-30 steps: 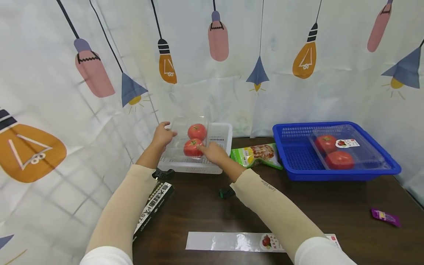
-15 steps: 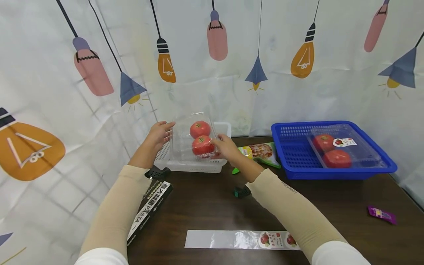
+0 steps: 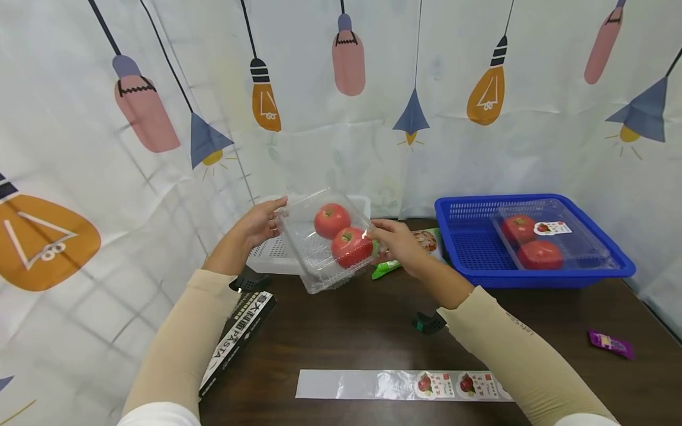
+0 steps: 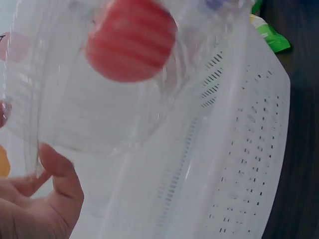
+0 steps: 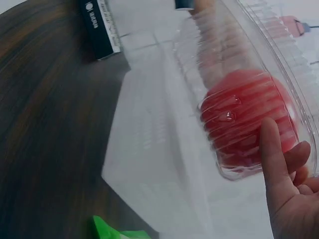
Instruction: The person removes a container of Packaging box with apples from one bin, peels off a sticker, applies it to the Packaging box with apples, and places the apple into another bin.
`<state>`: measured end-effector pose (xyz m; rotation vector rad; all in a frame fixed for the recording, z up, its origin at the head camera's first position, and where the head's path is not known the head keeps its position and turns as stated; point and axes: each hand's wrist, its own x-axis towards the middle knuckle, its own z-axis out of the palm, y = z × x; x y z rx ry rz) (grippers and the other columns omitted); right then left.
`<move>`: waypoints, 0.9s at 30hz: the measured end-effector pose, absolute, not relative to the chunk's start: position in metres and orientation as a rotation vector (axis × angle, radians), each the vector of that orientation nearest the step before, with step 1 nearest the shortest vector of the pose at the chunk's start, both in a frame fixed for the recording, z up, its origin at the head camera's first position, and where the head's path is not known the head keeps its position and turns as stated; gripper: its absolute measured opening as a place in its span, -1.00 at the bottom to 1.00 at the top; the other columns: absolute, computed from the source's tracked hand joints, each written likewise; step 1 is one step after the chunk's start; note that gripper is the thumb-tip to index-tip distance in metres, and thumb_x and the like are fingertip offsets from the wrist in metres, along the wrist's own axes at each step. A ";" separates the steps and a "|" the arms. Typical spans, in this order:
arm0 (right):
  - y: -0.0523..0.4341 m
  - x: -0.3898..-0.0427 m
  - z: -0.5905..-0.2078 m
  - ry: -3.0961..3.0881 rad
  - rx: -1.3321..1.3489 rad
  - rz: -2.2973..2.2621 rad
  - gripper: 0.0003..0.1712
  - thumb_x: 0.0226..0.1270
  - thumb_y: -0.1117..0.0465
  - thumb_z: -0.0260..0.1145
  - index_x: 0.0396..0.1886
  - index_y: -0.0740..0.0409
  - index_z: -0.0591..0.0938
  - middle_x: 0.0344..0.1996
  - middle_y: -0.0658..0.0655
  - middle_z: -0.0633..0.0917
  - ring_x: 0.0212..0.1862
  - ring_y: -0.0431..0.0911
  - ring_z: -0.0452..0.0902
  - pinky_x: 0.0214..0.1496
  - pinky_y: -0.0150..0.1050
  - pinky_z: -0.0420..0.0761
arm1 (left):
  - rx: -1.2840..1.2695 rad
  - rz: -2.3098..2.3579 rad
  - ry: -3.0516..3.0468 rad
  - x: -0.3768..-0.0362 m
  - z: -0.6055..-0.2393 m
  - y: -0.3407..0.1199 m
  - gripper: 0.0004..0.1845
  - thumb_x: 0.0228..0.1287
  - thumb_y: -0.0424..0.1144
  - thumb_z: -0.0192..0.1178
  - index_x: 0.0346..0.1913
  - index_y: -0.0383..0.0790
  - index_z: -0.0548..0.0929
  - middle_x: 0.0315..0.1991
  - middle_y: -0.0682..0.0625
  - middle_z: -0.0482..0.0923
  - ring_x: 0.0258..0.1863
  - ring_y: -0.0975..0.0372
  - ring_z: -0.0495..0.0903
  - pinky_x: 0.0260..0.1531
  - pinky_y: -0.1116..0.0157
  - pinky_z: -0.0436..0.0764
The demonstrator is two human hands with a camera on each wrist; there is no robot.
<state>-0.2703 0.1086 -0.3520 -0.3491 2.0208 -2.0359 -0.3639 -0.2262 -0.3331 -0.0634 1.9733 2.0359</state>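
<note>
Two hands hold a tomato box in mid-air

Both the left hand point(image 3: 259, 223) and right hand point(image 3: 396, 244) grip a clear plastic clamshell box point(image 3: 326, 239) of two red tomatoes, tilted above the dark wooden counter point(image 3: 341, 337) beside a white perforated basket point(image 3: 277, 254). Tilted so, it might slip. A black carton point(image 3: 240, 337) reads "PASTA".

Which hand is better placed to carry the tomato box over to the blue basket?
Probably the right hand: it grips the clear box on the side facing the blue basket; the left hand holds the far side.
</note>
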 end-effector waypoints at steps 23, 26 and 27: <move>0.198 -0.228 -0.354 2.105 -0.637 -1.825 -0.08 0.14 0.17 0.49 0.46 0.14 0.26 0.23 0.27 0.45 0.16 0.12 0.45 0.01 -0.08 0.60 | 0.673 1.654 1.483 -0.299 -0.377 -0.210 -0.50 0.55 -0.10 -0.09 0.44 -0.17 0.25 -0.05 -0.06 0.64 -0.59 0.19 0.66 -0.58 0.30 0.64; 0.206 -0.222 -0.355 2.123 -0.659 -1.818 -0.08 0.14 0.19 0.49 0.46 0.13 0.26 0.28 0.26 0.42 0.17 0.11 0.44 0.01 -0.09 0.60 | 0.714 1.577 1.460 -0.292 -0.385 -0.204 -0.42 0.54 -0.12 -0.06 0.51 -0.17 0.14 -0.05 -0.08 0.63 -0.50 0.13 0.70 -0.51 0.24 0.67; 0.209 -0.221 -0.356 2.133 -0.672 -1.810 -0.07 0.14 0.18 0.49 0.47 0.13 0.26 0.31 0.26 0.39 0.20 0.10 0.42 0.03 -0.12 0.60 | 0.714 1.557 1.469 -0.290 -0.388 -0.203 -0.41 0.53 -0.12 -0.05 0.51 -0.18 0.12 -0.07 -0.10 0.63 -0.48 0.11 0.71 -0.49 0.23 0.68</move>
